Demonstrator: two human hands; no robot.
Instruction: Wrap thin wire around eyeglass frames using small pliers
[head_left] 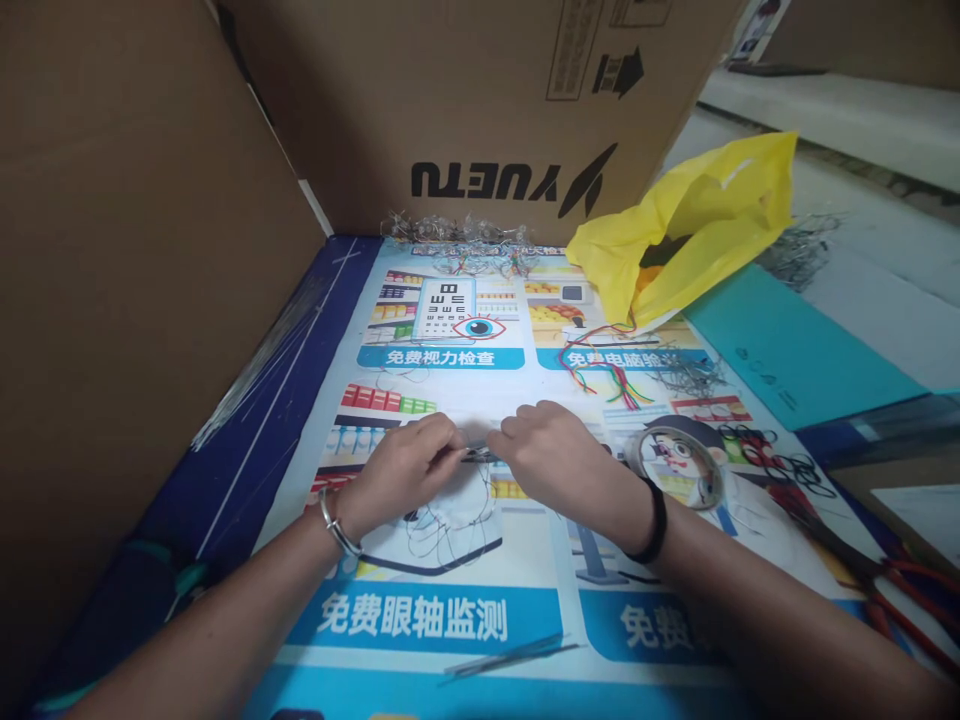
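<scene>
My left hand (409,460) and my right hand (551,460) meet over the middle of a printed poster. Both are closed in a pinch on a short bundle of thin wire (477,453) that spans the small gap between them. From the bundle, fine wire loops (450,525) hang down onto the poster below my left hand. Fingertips hide most of what is gripped. A silver bangle (330,515) is on my left wrist, and a black band (654,520) circles my right wrist.
A cardboard box (480,110) stands behind, with wire pieces (457,232) at its foot. To the right are a yellow bag (697,240), coloured strings (622,385), a tape roll (634,455), black loops (802,470) and red-handled scissors (885,580). Straight wires (510,658) lie in front.
</scene>
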